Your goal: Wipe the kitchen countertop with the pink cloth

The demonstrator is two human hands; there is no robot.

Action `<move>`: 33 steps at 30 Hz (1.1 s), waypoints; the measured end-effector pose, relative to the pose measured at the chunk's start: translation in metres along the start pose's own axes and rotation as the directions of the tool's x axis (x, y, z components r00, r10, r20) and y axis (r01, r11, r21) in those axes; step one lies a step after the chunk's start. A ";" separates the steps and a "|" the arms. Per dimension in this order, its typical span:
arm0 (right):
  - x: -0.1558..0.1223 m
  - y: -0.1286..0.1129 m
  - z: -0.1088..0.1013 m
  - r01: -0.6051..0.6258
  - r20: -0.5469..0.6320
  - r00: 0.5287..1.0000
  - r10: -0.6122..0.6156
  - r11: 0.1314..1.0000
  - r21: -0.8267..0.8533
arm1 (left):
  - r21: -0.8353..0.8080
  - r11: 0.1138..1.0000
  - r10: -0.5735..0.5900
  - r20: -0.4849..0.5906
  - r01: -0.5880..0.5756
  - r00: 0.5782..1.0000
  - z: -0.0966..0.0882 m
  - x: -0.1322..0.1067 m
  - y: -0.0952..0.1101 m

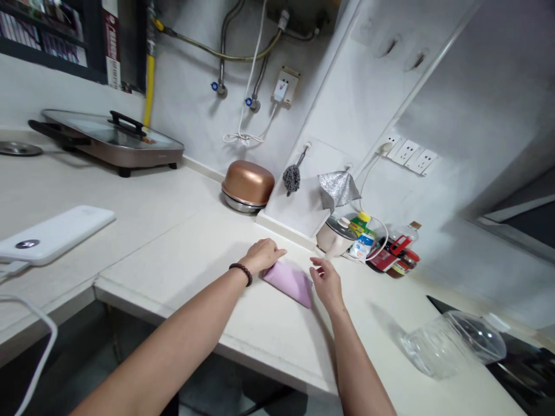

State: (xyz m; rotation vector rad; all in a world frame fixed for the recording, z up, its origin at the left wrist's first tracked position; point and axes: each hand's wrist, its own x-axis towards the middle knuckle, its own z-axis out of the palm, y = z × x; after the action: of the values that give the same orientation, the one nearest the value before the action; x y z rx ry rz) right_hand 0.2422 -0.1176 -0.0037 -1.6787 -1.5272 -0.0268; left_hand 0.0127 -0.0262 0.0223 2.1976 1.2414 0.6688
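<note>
A folded lilac cloth (291, 282) lies on the white countertop (203, 260) near the wall. My left hand (262, 255) rests on the cloth's left end, fingers curled down and pressed on it. A dark bead bracelet (241, 271) circles that wrist. My right hand (327, 282) is at the cloth's right end, fingers spread and loosely bent, touching or just beside its edge.
A copper bowl (248, 184) sits upside down on a steel one in the corner. Behind my hands stand a small white pot (336, 234), bottles (390, 249) and a milk carton. A glass bowl (451, 345) lies at right, an electric grill pan (115, 138) and power bank (54, 234) at left.
</note>
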 end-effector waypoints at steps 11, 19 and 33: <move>-0.012 -0.008 0.034 0.148 0.265 0.950 -0.163 0.986 0.073 | -0.046 0.998 0.040 0.152 -0.033 0.988 -0.010 -0.006 -0.001; -0.015 -0.019 0.040 0.271 0.286 0.927 -0.241 0.960 -0.071 | 0.154 0.982 -0.131 0.118 0.112 0.984 -0.023 -0.003 -0.008; -0.058 -0.004 -0.012 0.297 0.727 0.684 -0.056 0.932 -0.207 | 0.052 0.998 0.030 -0.137 -0.023 0.990 -0.009 -0.007 0.008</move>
State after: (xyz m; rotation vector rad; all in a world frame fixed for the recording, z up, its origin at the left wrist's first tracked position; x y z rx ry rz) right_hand 0.2303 -0.1724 -0.0244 -1.8886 -2.3817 0.3430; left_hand 0.0083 -0.0344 0.0331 2.2444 1.3128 0.8210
